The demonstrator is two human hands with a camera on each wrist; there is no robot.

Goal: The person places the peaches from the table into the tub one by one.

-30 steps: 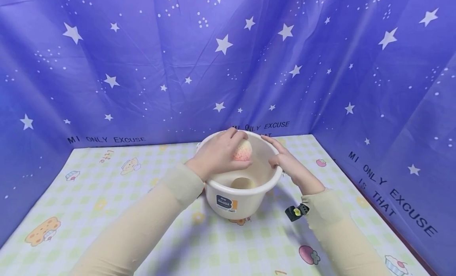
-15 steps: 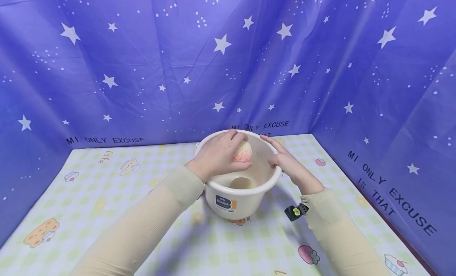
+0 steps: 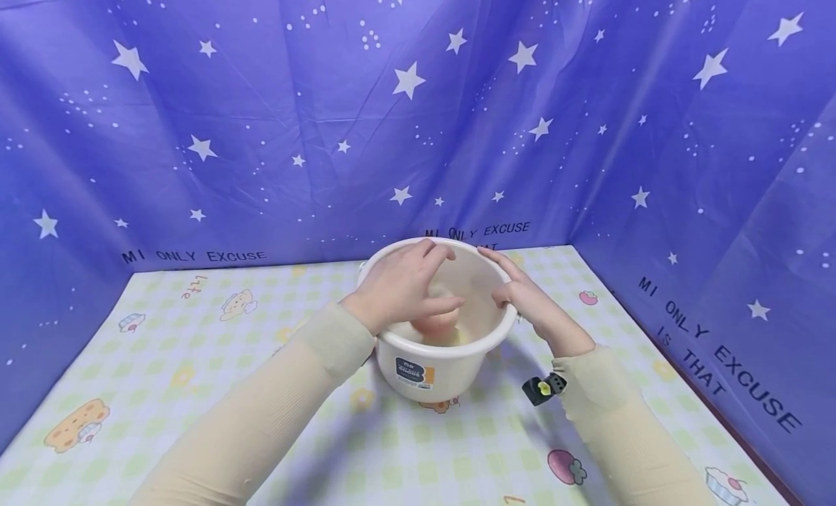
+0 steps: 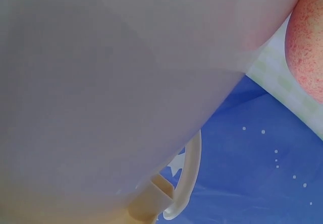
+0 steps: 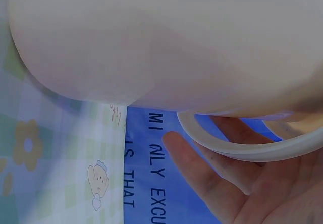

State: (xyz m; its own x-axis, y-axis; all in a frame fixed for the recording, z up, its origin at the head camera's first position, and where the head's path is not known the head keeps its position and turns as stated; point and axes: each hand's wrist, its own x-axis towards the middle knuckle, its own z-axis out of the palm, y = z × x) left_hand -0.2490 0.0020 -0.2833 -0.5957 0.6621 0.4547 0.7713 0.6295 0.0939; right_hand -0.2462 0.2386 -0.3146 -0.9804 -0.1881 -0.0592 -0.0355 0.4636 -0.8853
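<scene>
A white bucket (image 3: 424, 372) stands upright on the table. Over its mouth, my left hand (image 3: 398, 281) is spread with fingers and thumb apart and nothing between them. Just below it, inside the bucket, a pinkish peach (image 3: 436, 323) looks blurred. Partly behind that peach, low in the bucket, shows a pale yellowish round thing (image 3: 457, 337). My right hand (image 3: 532, 303) grips the bucket's right rim, thumb inside, fingers outside. In the left wrist view, another peach (image 4: 308, 42) appears beside the bucket; the head view barely shows it behind the left sleeve.
A checked cloth (image 3: 215, 390) with printed cartoons covers the table. Blue star-patterned curtains (image 3: 261, 128) rise behind it and along both sides. The bucket's white handle (image 5: 242, 151) hangs near the right hand's fingers. A black strap device (image 3: 543, 388) sits on the right wrist.
The left hand has let go of the peach, which has dropped from between its fingers into the bucket. Both hands and the bucket stay nearly where they were.
</scene>
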